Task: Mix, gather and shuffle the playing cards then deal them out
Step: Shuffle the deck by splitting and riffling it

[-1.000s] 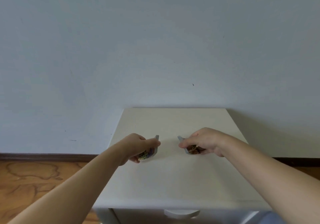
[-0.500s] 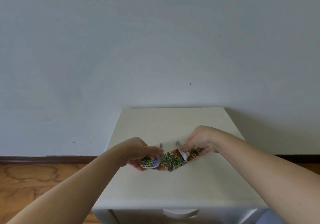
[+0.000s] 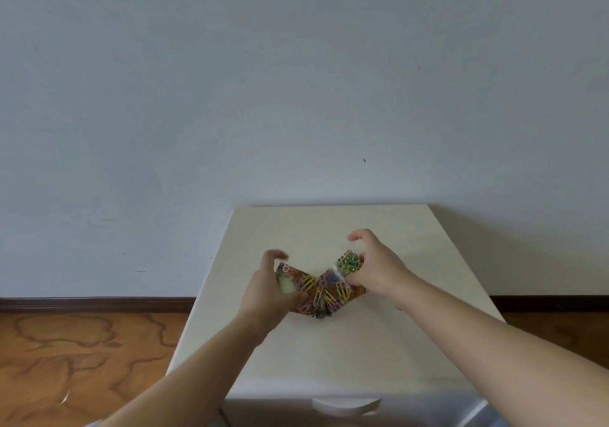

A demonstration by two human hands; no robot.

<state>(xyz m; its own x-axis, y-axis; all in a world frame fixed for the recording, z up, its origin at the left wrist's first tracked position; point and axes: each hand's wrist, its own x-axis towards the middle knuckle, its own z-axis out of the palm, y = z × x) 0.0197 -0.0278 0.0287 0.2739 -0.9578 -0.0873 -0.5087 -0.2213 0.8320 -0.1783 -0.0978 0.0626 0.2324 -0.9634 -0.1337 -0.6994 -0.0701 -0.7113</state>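
Observation:
The playing cards (image 3: 324, 290), with backs printed in colourful paper clips, lie on the white cabinet top (image 3: 329, 344) as two halves interleaved at their inner corners in a V shape. My left hand (image 3: 268, 286) grips the outer end of the left half, fingers curled over it. My right hand (image 3: 375, 266) holds the outer end of the right half, index finger raised. The outer ends of both halves are partly hidden by my palms.
The cabinet stands against a plain pale wall, with a drawer handle (image 3: 346, 405) at its front edge. Wooden floor (image 3: 82, 360) and a dark baseboard (image 3: 99, 303) lie to the left.
The two separate packets were brought together and riffled into each other. Both hands have since slid outward to the ends of the interleaved halves, and my fingers have lifted.

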